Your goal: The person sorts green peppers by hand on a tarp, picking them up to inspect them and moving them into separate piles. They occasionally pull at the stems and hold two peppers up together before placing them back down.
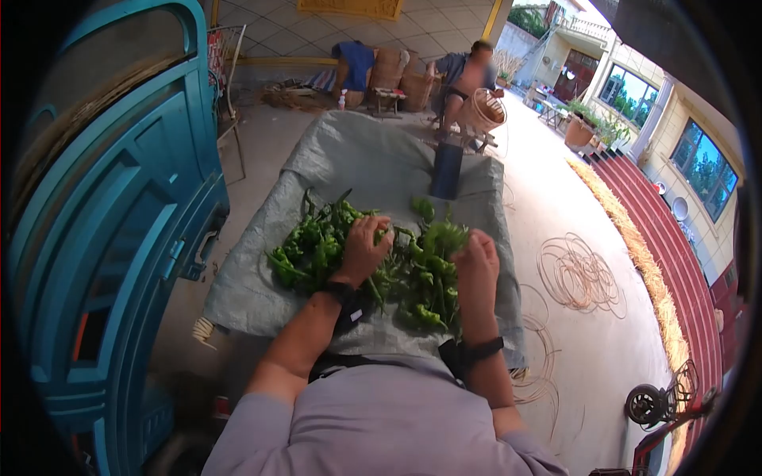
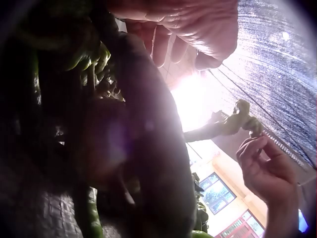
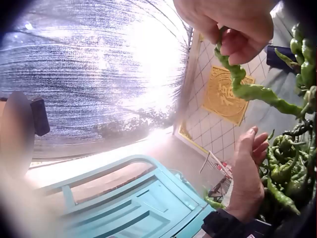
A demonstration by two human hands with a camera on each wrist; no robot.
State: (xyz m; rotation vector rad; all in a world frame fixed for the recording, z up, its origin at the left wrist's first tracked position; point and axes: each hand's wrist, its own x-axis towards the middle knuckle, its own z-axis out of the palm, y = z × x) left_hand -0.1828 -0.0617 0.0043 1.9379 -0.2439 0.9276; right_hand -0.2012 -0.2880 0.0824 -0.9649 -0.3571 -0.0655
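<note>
the fingers (image 3: 241, 53) of the right hand (image 1: 478, 266) are closed in a pinch on one end of a long, twisted green pepper (image 3: 255, 92), which stretches from the fingertips toward the other peppers, over the right part of the spread. the left hand (image 1: 367, 247) is loosely bent with its fingers partly extended, low over the peppers, and seems to grip nothing; whether its fingertips touch any pepper i cannot tell. beneath the hands lie two loose heaps, a left heap (image 1: 300, 244) beside and beyond the left hand and a right heap (image 1: 431, 278) just inside the right hand, close together. both rest on a grey-green sheet (image 1: 357, 147) draped over a raised surface, with a dark blue block-like thing (image 1: 447, 170) near its far right corner. each wrist wears a black band (image 1: 482, 349). to the left stands a blue-green metal panel (image 1: 135, 198). past the far edge of the sheet a second person (image 1: 463, 71) has a basket (image 1: 486, 111) in front of them. on the ground to the right lies a coil of thin strips (image 1: 583, 274), and farther right, red steps (image 1: 667, 230) edged with straw (image 1: 627, 222).
</note>
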